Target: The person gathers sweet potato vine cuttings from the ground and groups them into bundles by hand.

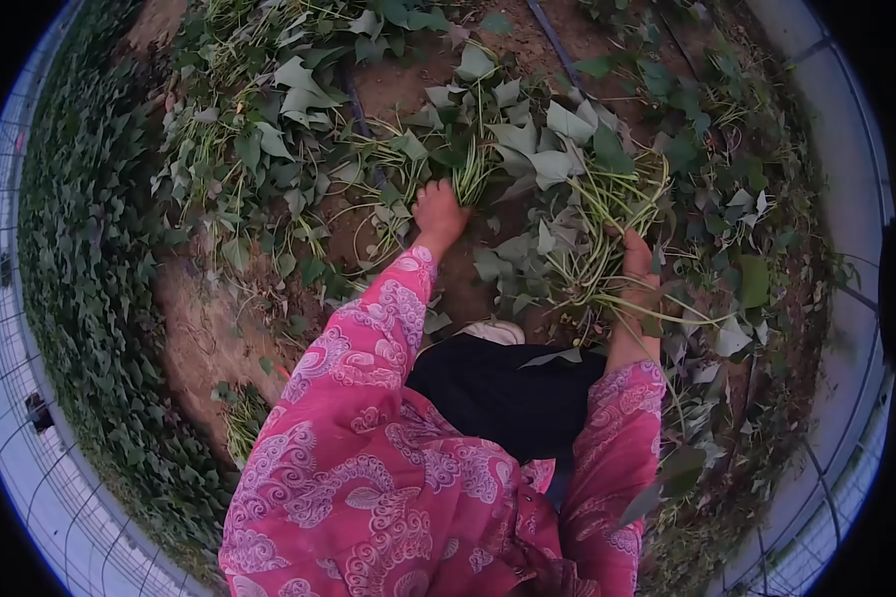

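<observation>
My left hand [439, 211] is closed at the base of a bunch of green stems [476, 171] near the middle of the view, its fingers wrapped round them. To the right, my right hand [637, 261] grips a larger bundle of leafy vines [607, 204], with long stems spreading up and left from it and some hanging over the forearm. Broad grey-green leaves [553, 149] lie between the two bunches. Leaves and stems partly cover the fingertips of both hands.
Brown soil [204, 333] shows at the left, beside a dense row of dark green plants [80, 298]. Thin dark hoses [558, 45] run along the ground at the top. A pale shoe [495, 332] shows below my hands. Pale sheeting [831, 129] borders the right side.
</observation>
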Demonstrator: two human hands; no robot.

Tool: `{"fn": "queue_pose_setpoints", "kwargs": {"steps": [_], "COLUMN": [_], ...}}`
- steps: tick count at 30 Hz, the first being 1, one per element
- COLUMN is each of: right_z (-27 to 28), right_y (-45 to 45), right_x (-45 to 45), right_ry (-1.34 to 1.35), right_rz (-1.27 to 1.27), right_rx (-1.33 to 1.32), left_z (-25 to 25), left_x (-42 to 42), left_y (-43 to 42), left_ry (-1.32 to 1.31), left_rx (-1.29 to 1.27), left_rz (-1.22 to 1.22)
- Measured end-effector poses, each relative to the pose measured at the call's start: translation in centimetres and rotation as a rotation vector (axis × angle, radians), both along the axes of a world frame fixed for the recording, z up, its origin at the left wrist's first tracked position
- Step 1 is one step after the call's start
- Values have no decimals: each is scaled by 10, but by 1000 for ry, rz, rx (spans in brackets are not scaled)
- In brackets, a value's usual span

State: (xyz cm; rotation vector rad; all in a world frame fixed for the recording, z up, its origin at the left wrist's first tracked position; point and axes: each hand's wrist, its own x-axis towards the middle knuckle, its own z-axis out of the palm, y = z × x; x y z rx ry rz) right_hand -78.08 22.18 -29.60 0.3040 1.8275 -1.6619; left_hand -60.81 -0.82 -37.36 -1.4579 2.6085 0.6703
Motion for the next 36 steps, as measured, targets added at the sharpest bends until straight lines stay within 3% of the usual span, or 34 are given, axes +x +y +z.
{"fn": "queue_pose_setpoints", "kwargs": {"steps": [2,3,5,6,11,14,15,17,18,23,25,27,30,32,34,36], "right_z": [5,57,58,51,74,43,39,29,25,20,5,-4,-3,4,43,37], "right_y": [5,-17,-12,-9,-11,1,2,7,7,4,11,10,14,12,-6,-2], "right_x": [-7,11,6,1,8,-6,-7,-10,-13,-13,-16,-19,-17,-18,-6,-9], "right_ry": [-55,-67,-148,-97,-98,-123,-109,-120,-74,-95,-24,19,102,40,-136,-145], "right_rz": [18,-135,-212,-226,-259,-241,-231,-200,-182,-145,-52,-30,16,-3,-98,-44], "right_rx": [-29,-26,-160,-125,-231,-157,-118,-124,-88,-108,-187,-126,-85,-89,-143,-125], "left_z": [-16,-30,-43,-44,-39,-13,-15,-17,-16,-37,-10,-20,-12,7,38,66], "left_x": [-9,-2,16,24,53,67,78,97,103,122,110,115,123,132,138,144], "left_y": [-7,-10,-23,-25,-49,-70,-80,-98,-97,-71,-43,-49,-73,-98,-115,-127], "left_ry": [-64,-66,406,549,655,737,730,504,430,423,-135,-118,-103,380,611,657], "left_rx": [170,172,461,455,455,400,393,-3,-74,183,72,30,188,588,629,616], "left_rz": [-18,-17,116,164,188,271,271,284,321,260,114,72,138,305,349,267]}}
